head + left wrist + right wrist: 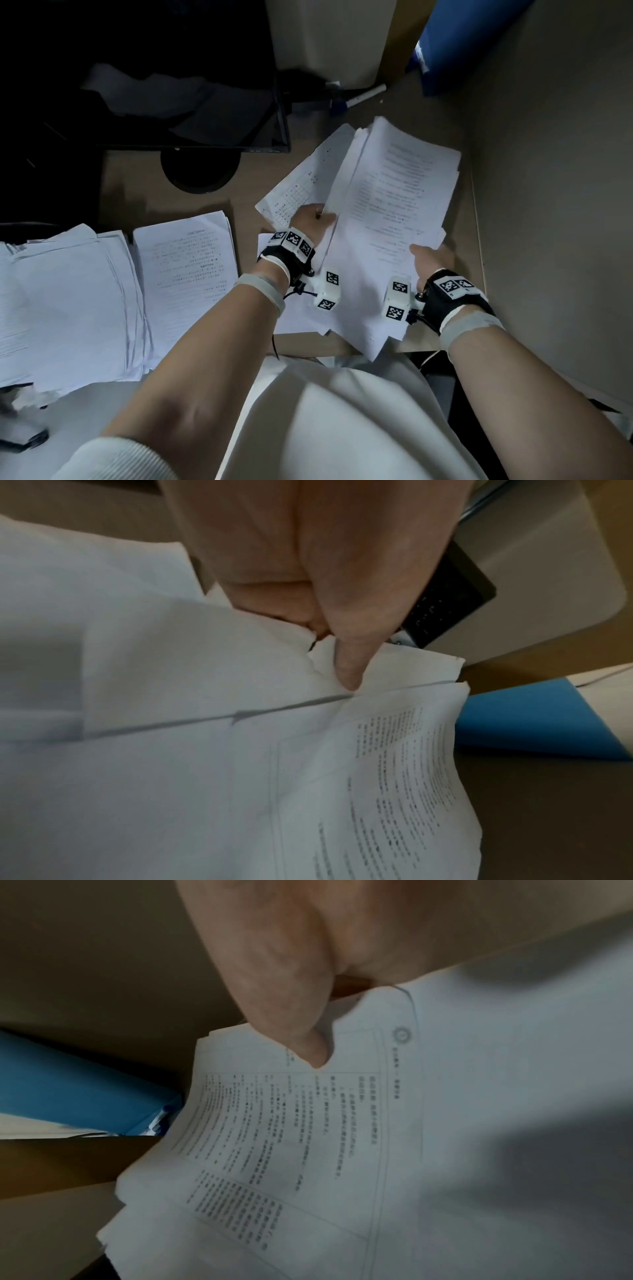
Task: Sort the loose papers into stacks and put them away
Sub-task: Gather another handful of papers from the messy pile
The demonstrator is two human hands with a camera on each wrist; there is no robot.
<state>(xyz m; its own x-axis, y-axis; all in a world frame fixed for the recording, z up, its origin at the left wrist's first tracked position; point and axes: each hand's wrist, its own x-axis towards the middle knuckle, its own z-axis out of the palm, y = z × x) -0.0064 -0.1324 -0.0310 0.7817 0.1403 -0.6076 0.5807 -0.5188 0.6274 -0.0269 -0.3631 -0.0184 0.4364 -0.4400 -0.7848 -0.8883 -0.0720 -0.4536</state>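
Observation:
A thick bundle of printed white papers is held up over the right part of the desk by both hands. My left hand grips its left edge, thumb on top, over a sheet with a printed table. My right hand pinches the bundle's near right edge, thumb pressed on the top page. Two other paper stacks lie on the desk at left: a neat printed one and a wider loose one. More sheets lie under the bundle.
A dark monitor on a round base stands at the back left. A blue folder leans at the back right, with a marker pen in front of it. A partition wall runs along the desk's right side.

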